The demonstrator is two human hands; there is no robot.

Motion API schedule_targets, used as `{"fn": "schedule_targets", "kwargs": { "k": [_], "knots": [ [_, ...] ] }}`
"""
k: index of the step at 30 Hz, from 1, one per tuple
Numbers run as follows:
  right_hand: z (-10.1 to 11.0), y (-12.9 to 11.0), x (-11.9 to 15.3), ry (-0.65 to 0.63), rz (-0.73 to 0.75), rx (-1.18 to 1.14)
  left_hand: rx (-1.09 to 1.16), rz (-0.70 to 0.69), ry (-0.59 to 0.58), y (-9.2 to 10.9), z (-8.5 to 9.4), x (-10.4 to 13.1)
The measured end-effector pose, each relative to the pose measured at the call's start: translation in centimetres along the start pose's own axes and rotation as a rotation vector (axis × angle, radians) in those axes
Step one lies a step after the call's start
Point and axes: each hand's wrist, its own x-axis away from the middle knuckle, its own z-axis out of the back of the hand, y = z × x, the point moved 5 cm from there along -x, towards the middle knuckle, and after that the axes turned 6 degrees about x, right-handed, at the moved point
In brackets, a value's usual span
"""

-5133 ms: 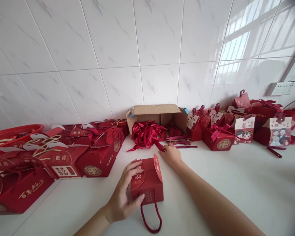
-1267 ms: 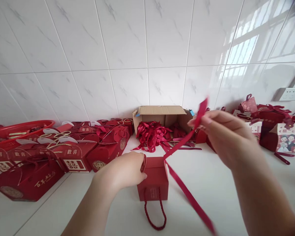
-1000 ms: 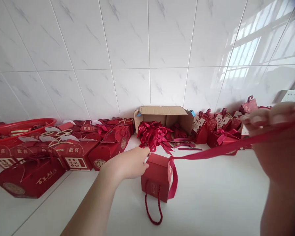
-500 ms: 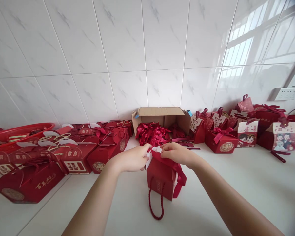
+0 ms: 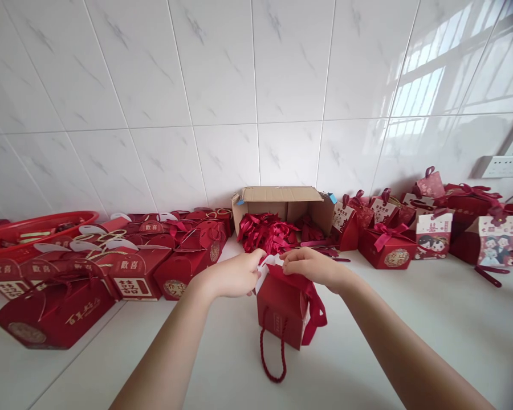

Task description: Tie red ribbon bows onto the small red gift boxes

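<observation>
In the head view a small red gift box [image 5: 280, 304] stands on the white table, turned at an angle, with a dark red rope handle [image 5: 273, 378] drooping from its near side. My left hand [image 5: 235, 274] is closed at the box's upper left corner, pinching a white-lined flap [image 5: 263, 272]. At the upper right, the bent fingers of my right hand [image 5: 310, 267] press on a wide red ribbon [image 5: 317, 307], which crosses the top and hangs in a loop down the right side. My fingertips partly hide the top opening.
Behind my hands sits an open cardboard box [image 5: 282, 194] heaped with red ribbons [image 5: 267, 230]. Rows of red gift boxes [image 5: 139, 265] and a red basin [image 5: 83, 218] occupy the left. Finished-looking boxes with bows [image 5: 387, 245] line the right, near a power strip [image 5: 498, 166] by the tiled wall.
Both hands keep their hold at the box's top, with barely any movement. The white flap between them looks more curled over now. The whole view has shifted slightly.
</observation>
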Motion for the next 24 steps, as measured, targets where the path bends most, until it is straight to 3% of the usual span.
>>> {"fn": "schedule_targets", "kwargs": {
  "k": [12,20,24],
  "knots": [
    [0.0,-0.1,0.1,-0.011,0.007,-0.01,-0.017,-0.008,-0.037,0.0,-0.1,-0.1],
    [0.3,0.5,-0.2,0.077,-0.076,-0.064,-0.079,0.013,-0.069,0.6,-0.3,0.4],
    [-0.1,0.5,-0.2,0.054,-0.086,-0.117,-0.075,0.001,-0.105,1.1,-0.5,0.8]
  ]
}}
